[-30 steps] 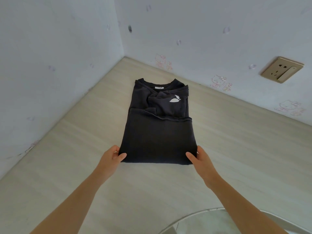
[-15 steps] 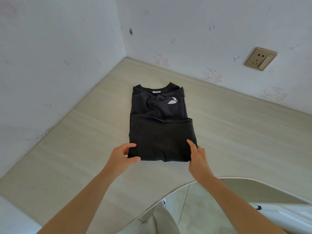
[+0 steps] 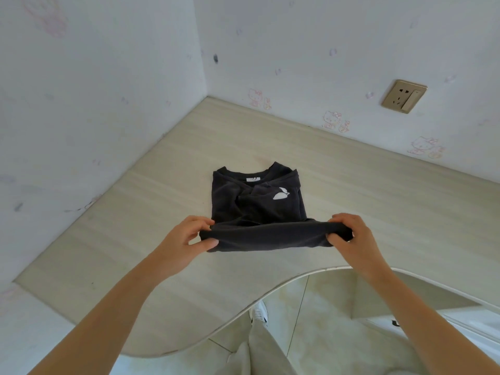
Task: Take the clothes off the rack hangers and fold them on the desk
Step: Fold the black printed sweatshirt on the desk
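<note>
Both bare forearms reach forward from the bottom of the view over the pale wood-grain desk (image 3: 378,201), which fills the corner between two white walls. The left hand (image 3: 186,239) is curled round the near left corner of the folded black sweatshirt with a small white chest logo (image 3: 257,201): its thumb lies under the raised edge and its fingers bend over the top. The right hand (image 3: 351,236) grasps the near right corner in the same manner, knuckles up, fingers wrapped over the cloth. Between the two hands the near edge of the sweatshirt is lifted clear of the desk and pulled into a taut band, while the far part, with its collar, neck label and logo, lies flat on the desk, well apart from the corner of the walls.

The fingertips of both hands are tucked into or under the cloth and cannot be seen. How many layers each hand holds cannot be told. The raised band hides the middle of the sweatshirt behind it. Both arms are cut off by the lower frame edge.

On the wall to the right of the sweatshirt sits a gold-coloured wall socket with a switch (image 3: 404,96); faint pink cartoon cat stickers (image 3: 334,121) run along the wall's base, too pale to read closely. Below the desk's curved near edge, a beige trouser leg (image 3: 259,347) and a white shoe (image 3: 259,313) show.
</note>
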Motion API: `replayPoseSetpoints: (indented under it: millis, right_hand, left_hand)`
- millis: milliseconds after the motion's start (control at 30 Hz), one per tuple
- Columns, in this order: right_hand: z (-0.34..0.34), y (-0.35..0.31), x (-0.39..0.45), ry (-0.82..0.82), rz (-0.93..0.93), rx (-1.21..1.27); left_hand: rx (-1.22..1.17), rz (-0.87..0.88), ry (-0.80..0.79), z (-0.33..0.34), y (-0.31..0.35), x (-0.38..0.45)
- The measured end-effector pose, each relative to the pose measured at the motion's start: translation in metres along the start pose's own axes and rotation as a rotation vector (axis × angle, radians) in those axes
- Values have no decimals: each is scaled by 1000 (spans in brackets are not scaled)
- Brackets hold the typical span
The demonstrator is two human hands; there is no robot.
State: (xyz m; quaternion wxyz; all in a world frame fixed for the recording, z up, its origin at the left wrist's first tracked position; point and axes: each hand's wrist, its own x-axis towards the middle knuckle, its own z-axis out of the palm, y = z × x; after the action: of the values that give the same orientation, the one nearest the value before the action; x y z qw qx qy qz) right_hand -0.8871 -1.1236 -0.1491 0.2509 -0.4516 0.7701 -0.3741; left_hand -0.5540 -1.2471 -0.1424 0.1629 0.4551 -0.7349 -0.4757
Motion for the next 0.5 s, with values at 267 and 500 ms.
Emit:
replayPoseSetpoints:
  millis: [267, 500]
  right_hand:
    - [5, -33, 32, 83, 63, 274]
    - [43, -23, 113, 109, 121, 88]
  left_hand:
    - [-174, -1, 269, 1, 10, 27]
    - [60, -125, 542, 17, -6, 113]
